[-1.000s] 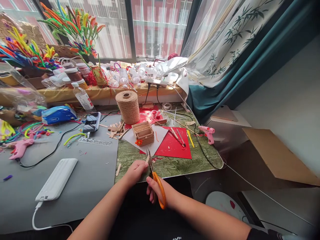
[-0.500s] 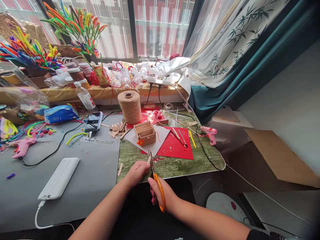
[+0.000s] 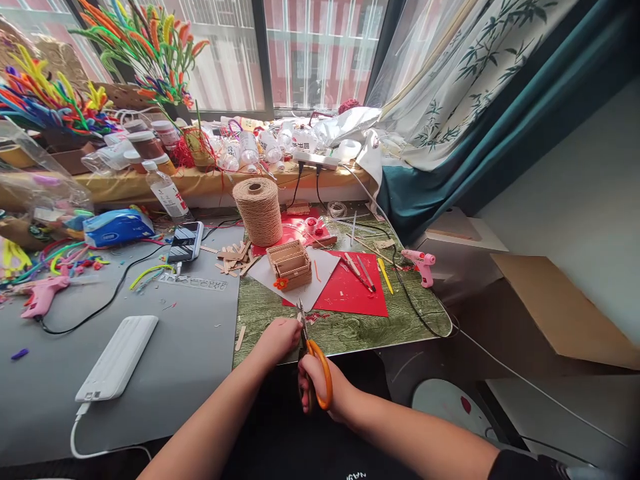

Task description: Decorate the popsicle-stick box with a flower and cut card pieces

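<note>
My right hand (image 3: 320, 383) is closed around the orange handles of a pair of scissors (image 3: 327, 380), whose blades point away from me. My left hand (image 3: 281, 339) is closed in a pinch right beside the blades, on a wooden craft stick (image 3: 299, 317) that is mostly hidden by the fingers and lies against the blades. Just beyond the scissor tips, a small box made of craft sticks (image 3: 290, 267) with an orange flower on its corner stands on a white sheet (image 3: 325, 265). Another craft stick (image 3: 241, 338) lies on the table left of my left hand.
A twine spool (image 3: 258, 215) and a pile of craft sticks (image 3: 234, 259) stand behind the box. Red paper (image 3: 350, 303) carries pens and a knife-like tool. Pink glue guns (image 3: 424, 267) lie right and left, with trailing cables. A white power bank (image 3: 119, 358) rests on the grey mat.
The scissors handles and my right hand have shifted slightly up and right. Less of the craft stick shows beside my left fingers. The view has moved a little.
</note>
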The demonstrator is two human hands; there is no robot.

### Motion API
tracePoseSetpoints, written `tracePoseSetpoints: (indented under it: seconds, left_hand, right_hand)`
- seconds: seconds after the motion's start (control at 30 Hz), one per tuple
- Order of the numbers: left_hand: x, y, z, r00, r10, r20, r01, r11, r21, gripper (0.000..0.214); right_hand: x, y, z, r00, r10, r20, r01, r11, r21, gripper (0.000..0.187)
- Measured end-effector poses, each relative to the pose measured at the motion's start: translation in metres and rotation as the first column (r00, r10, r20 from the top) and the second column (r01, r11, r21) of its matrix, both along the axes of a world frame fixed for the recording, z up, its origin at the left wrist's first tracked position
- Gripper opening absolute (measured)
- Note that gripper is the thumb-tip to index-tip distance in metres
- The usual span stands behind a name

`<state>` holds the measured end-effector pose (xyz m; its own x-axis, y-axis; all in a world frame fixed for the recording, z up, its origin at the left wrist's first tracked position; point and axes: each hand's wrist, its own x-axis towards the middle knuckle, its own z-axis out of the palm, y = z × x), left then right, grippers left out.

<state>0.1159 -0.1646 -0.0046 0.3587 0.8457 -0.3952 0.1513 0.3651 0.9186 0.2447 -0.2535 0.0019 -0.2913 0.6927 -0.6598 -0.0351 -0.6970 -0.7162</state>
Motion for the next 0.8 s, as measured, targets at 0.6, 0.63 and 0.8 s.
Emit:
tracePoseSetpoints:
  seconds: [0.6, 0.63, 0.8]
  left_hand:
    - [0.003, 0.005, -0.003, 0.999, 0.045, -0.002, -0.044, 0.985, -0.165, 0.04]
    - [0.003, 0.005, -0.002, 0.999, 0.043, 0.006, -0.041, 0.986, -0.161, 0.04]
    - [-0.012, -0.001, 0.004, 0.995, 0.01, 0.095, -0.002, 0.996, -0.084, 0.042]
  right_hand:
    - [0.002, 0.004, 0.004, 0.999, -0.002, 0.052, 0.002, 1.0, -0.003, 0.027]
    - [0.002, 0.004, 0.004, 0.999, -0.006, 0.048, 0.006, 1.0, -0.003, 0.027]
    - [0.009, 0.006, 0.004, 0.999, -0.015, -0.044, 0.017, 0.999, 0.041, 0.037]
